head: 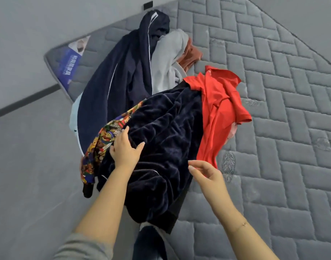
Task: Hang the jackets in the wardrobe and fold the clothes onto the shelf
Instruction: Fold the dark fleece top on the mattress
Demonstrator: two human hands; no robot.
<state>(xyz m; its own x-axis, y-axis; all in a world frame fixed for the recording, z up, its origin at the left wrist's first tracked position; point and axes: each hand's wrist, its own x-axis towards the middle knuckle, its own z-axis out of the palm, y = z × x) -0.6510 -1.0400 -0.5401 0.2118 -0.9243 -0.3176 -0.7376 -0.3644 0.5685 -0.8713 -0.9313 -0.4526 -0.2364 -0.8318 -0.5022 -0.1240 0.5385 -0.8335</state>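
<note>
A heap of clothes lies on the grey quilted mattress point(273, 91). Nearest me is a dark navy velvet garment point(161, 143), with a colourful patterned cloth point(102, 139) under its left side. A red shirt point(217, 109) lies on its right. Behind are a long navy jacket with white piping point(119, 76), a light grey garment point(168, 61) and a rust-orange one point(191, 55). My left hand point(125, 147) rests on the velvet garment, fingers spread. My right hand point(206, 171) hovers by its right edge, fingers loosely bent, holding nothing.
The mattress corner at the left carries a blue printed label point(69, 62). Grey floor point(29, 166) with a dark strip runs along the mattress's left side. The mattress surface to the right of the heap is bare quilting.
</note>
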